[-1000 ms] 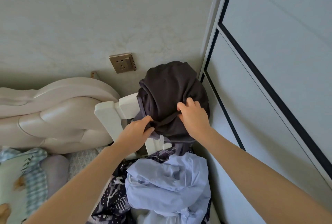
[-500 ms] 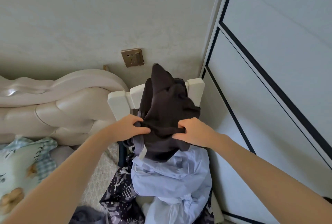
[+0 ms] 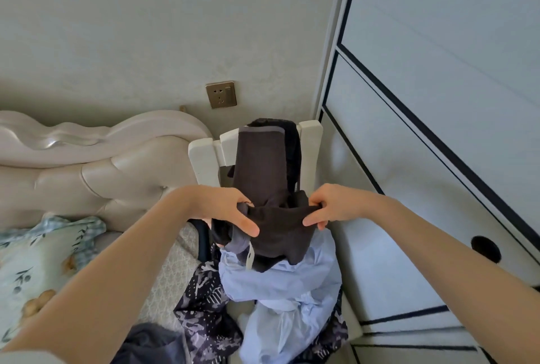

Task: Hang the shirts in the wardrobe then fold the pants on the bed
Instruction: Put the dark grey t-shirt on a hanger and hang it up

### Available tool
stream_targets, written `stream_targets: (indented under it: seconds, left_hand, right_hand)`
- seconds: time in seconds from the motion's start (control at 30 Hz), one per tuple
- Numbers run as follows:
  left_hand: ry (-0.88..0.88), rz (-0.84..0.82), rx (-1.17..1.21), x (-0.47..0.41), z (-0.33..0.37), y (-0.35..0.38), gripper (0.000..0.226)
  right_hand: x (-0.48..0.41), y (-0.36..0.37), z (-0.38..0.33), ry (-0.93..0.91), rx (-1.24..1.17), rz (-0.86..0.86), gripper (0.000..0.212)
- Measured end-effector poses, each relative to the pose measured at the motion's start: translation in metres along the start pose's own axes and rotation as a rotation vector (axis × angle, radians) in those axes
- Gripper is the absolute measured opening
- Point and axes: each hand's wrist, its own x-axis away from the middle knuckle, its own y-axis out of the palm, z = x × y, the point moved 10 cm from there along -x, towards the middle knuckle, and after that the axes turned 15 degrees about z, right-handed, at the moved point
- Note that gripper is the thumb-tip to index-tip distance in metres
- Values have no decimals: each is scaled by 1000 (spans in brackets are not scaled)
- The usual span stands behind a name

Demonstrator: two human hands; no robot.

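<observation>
The dark brown garment (image 3: 263, 170) has a grey band at its far edge. The shirt (image 3: 280, 284) nearer is plain light blue; the cloth (image 3: 201, 317) under it is black with pale grey blotches and dots. The chair (image 3: 204, 159) is white, the headboard (image 3: 87, 173) at left glossy cream, the socket (image 3: 221, 94) brass-coloured. The wardrobe (image 3: 438, 129) at right is pale grey with black lines. The near-left pillow (image 3: 32, 261) is pale green with dark leaf sprigs and blue checks.

White chair back (image 3: 310, 147) just beside wardrobe door (image 3: 423, 159), headboard (image 3: 117, 179) just left (free air above the chair)
</observation>
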Motion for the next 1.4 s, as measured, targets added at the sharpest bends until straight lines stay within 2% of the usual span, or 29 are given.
stream_targets:
  seconds: [0.07,0.13,0.27,0.37,0.43,0.47,0.53,0.63,0.83,0.9,0.97,1.1,1.23,1.3,1.37,1.4]
  left_hand:
    - [35,-33,33,12,11,7,38]
    - [115,14,63,21,25,2,36]
    - [251,268,163,34,53,-26,35]
    - [279,441,403,43,72,-44,31]
    - [263,520,527,47,79,-51,37]
    - [261,559,559,51,83,-54,40]
    - [276,624,592,57,94,-58,39]
    - [296,681,695,68,106,-62,31]
    - [375,659,904,92,136,-68,37]
    - [401,668,926,102,145,-74,36]
    - [419,681,890,110,148,-81,35]
    - [433,663,626,118,140,-87,29]
    - [433,725,330,121,121,-93,18]
    - [423,762,198,119,119,-90,28]
    - [397,799,137,117,122,-83,51]
    - [371,829,100,114,124,-79,56]
  right_hand:
    - [14,2,1,10,4,10,34]
    - [25,-2,3,21,18,92,31]
    - [46,-28,7,82,-52,379,23]
    - [55,-39,-1,69,-108,505,17]
    - [62,-43,-9,55,-216,568,3]
    - [67,-45,-16,44,-283,594,7]
    - [78,-47,-34,3,-396,613,20]
    - [95,-48,-62,-55,-505,597,29]
    - [110,-40,-95,-78,-412,589,36]
    - [112,-44,-95,-57,-361,669,27]
    - [117,-55,-90,-24,-302,754,5]
    - [137,-86,-68,45,-313,839,26]
    - [180,-121,-62,23,-441,1026,14]
    - [195,-124,-64,4,-462,1078,13]
    - [205,-118,-68,-1,-447,1089,22]
    - [210,-114,-70,-1,-442,1091,28]
